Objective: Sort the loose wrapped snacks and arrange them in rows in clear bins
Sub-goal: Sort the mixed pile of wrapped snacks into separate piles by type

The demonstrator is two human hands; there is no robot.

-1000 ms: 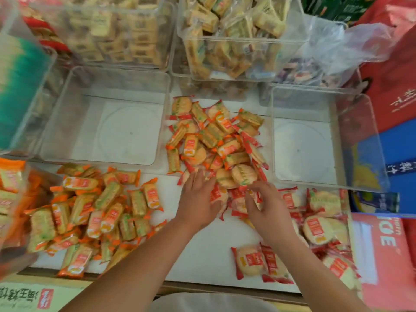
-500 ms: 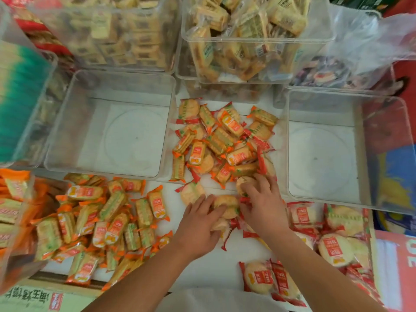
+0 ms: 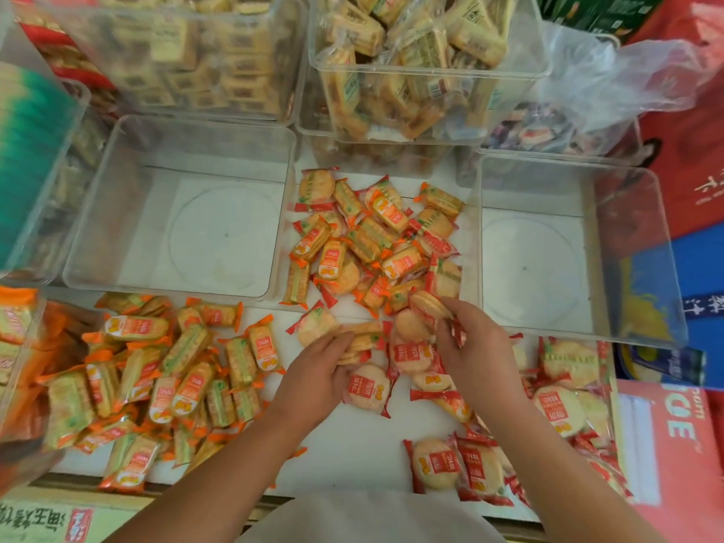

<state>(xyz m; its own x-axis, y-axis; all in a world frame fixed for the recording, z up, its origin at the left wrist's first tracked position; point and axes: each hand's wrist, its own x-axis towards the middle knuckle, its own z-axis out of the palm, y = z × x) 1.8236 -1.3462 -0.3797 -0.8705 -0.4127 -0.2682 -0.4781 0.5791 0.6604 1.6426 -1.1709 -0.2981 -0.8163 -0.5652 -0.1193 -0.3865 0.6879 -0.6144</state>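
Note:
A mixed pile of wrapped snacks (image 3: pixel 368 237) lies on the white table between two clear bins. My left hand (image 3: pixel 317 370) holds a small stack of round red-wrapped crackers (image 3: pixel 362 339) below that pile. My right hand (image 3: pixel 474 346) pinches one round red-wrapped cracker (image 3: pixel 429 305) lifted at the pile's lower right edge. Orange-wrapped oblong snacks (image 3: pixel 156 378) are heaped at the left. More round red-wrapped crackers (image 3: pixel 560 389) lie at the right and near the front edge. The left clear bin (image 3: pixel 117 213) and the right clear bin (image 3: pixel 634 244) hold nothing.
Filled clear bins (image 3: pixel 423 72) stand at the back, one with a loose plastic bag (image 3: pixel 611 72) beside it. A bin of orange packets (image 3: pixel 15 346) sits at the far left. Red and blue boxes (image 3: pixel 689 436) border the right side.
Both hands drew back from the pile toward me. My left hand gathered round crackers into a stack, and my right hand lifted one round cracker off the pile's edge.

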